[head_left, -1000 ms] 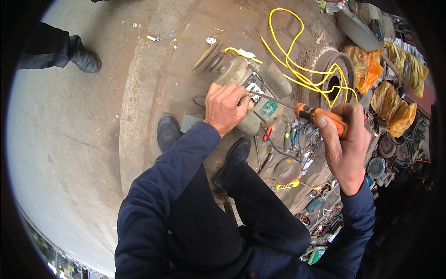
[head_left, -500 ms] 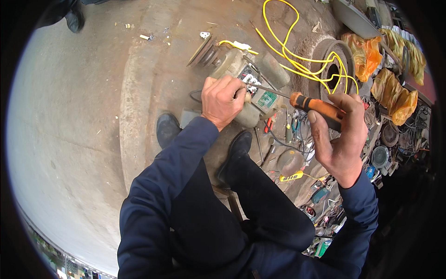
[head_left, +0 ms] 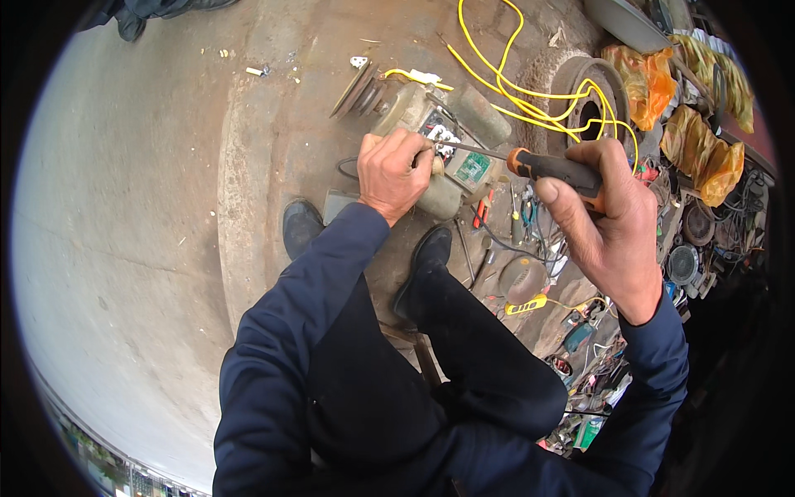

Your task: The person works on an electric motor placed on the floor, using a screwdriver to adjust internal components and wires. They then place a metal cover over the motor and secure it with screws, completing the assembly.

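Observation:
An electric motor (head_left: 486,116) with a pulley (head_left: 358,91) on its left side sits on the ground, its wiring box uncovered. In that box show a white terminal block (head_left: 444,139) and a green plate (head_left: 473,168). My right hand (head_left: 617,224) grips the orange and black handle of a screwdriver (head_left: 553,171), whose shaft points left at the terminal block. Beside the shaft's tip, my left hand (head_left: 394,176) is closed in a pinch against the motor. Whatever its fingers hold is hidden.
A yellow cable (head_left: 530,103) loops over a round rusty metal part (head_left: 602,76) at the far right. Pliers with red handles (head_left: 483,209), a round metal cover (head_left: 522,280) and a yellow tool (head_left: 526,305) lie right of my boots. Orange plastic bags (head_left: 650,83) and scrap lie farther right.
My right hand has turned the screwdriver handle, so more of its black part faces up. The view has shifted slightly. My left hand stays pinched at the motor.

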Demonstrator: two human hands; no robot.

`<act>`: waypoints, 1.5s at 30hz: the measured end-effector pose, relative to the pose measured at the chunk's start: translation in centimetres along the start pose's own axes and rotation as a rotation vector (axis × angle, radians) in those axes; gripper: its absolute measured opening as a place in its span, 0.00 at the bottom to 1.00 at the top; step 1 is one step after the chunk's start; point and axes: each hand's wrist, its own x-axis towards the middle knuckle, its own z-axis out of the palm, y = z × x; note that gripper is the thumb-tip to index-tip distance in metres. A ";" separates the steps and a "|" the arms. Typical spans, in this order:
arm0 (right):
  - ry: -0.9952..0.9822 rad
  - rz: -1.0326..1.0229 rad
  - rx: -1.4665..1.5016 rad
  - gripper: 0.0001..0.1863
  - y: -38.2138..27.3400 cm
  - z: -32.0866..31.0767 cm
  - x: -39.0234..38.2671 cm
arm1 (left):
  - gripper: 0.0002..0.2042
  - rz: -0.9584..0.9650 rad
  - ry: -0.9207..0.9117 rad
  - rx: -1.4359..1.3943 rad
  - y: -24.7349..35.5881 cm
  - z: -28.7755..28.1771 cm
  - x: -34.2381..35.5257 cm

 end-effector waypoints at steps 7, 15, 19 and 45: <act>0.199 -0.168 -0.164 0.21 -0.5 1.8 0.2 | 0.06 0.001 0.008 0.001 -0.1 0.1 -0.1; -0.086 -0.187 -0.128 0.19 -1.0 -1.1 1.0 | 0.06 -0.001 -0.007 -0.018 0.0 0.4 -0.3; 0.029 0.055 0.120 0.18 -0.2 -0.2 -0.3 | 0.06 0.017 -0.018 0.013 -0.1 0.2 -0.3; 0.232 0.204 0.516 0.15 4.8 -2.4 -4.1 | 0.06 -0.260 -0.237 -0.174 0.6 -2.0 1.1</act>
